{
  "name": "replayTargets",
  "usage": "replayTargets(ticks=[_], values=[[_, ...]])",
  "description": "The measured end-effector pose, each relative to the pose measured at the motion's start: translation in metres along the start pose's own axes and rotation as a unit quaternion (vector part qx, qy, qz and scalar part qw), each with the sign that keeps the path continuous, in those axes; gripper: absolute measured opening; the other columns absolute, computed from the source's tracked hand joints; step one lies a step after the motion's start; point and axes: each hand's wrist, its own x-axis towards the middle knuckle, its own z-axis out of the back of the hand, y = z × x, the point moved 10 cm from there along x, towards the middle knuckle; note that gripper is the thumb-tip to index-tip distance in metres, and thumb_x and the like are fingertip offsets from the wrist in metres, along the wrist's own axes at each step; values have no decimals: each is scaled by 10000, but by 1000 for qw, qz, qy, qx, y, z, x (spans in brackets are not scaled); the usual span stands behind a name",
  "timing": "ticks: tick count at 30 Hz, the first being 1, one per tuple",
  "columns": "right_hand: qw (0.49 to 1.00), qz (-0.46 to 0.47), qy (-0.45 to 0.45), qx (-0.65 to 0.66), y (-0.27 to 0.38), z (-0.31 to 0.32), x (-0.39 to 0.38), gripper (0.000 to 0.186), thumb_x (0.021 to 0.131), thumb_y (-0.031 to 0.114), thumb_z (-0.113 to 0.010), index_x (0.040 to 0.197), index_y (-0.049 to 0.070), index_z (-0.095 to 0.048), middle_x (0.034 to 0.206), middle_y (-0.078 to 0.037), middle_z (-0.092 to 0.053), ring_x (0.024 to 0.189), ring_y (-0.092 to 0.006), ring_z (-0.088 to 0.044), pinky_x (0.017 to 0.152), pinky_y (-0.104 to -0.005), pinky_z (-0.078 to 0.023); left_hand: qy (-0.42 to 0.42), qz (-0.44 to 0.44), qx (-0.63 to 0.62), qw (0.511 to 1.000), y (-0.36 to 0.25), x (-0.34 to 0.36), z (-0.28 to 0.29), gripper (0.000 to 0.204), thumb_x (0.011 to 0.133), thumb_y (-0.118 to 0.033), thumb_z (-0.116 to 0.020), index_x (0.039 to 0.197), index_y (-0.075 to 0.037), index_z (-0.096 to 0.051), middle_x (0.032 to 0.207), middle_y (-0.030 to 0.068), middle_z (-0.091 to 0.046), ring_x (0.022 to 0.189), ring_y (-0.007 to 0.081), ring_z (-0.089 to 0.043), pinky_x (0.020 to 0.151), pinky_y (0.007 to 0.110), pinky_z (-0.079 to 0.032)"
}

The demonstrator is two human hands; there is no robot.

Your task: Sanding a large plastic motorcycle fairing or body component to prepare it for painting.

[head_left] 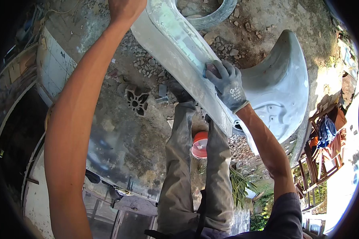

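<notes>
A long grey body panel (175,71) with pale green patches runs diagonally from the top down to the middle right, joined or overlapping a curved grey shell (283,91) at the right. My left hand (127,8), bare, is at the panel's upper end, with its fingers cut off by the top edge. My right hand (229,85), in a grey glove, is closed on a small dark reddish pad (212,69) pressed against the panel's middle.
A grey ring (205,22) lies above on the rubble-strewn ground (145,59). A pierced block (136,101) lies left of my legs, a red bucket (199,145) between them. A wooden rack (311,175) with cloths stands at right, leafy plants (241,187) below.
</notes>
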Motion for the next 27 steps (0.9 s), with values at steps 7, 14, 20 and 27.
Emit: replayTargets(ticks=[7, 14, 20, 27], values=[[996, 22, -85, -25, 12, 21, 8, 440, 818, 222, -763, 1256, 205, -724, 1460, -111, -590, 1348, -375, -546, 1044, -615, -492, 4, 12, 5, 1000, 5, 4, 1, 793, 1139, -604, -358, 1390, 92, -643, 1399, 350, -644, 1343, 503, -592, 1137, 521, -441], [992, 90, -87, -27, 17, 16, 41, 422, 787, 163, -740, 1208, 177, -738, 1442, -45, -617, 1326, -321, -551, 1073, -601, -456, 22, 36, 21, 999, 6, 0, 7, 857, 1124, -666, -339, 1460, 73, -614, 1447, 333, -628, 1391, 492, -570, 1178, 527, -422], [995, 23, -93, -11, 12, 12, -13, 487, 725, 173, -766, 1211, 189, -752, 1489, -55, -622, 1321, -348, -554, 1083, -606, -447, 29, 59, 17, 998, 3, -4, 2, 866, 1122, -675, -329, 1498, 61, -588, 1511, 335, -579, 1435, 491, -532, 1203, 537, -397], [990, 9, -138, -18, 7, 27, 66, 374, 815, 175, -733, 1188, 186, -743, 1367, -10, -651, 1225, -293, -588, 982, -568, -468, 30, 92, -21, 995, 2, -7, -5, 849, 1129, -648, -342, 1483, 84, -587, 1493, 343, -590, 1437, 489, -532, 1204, 525, -396]])
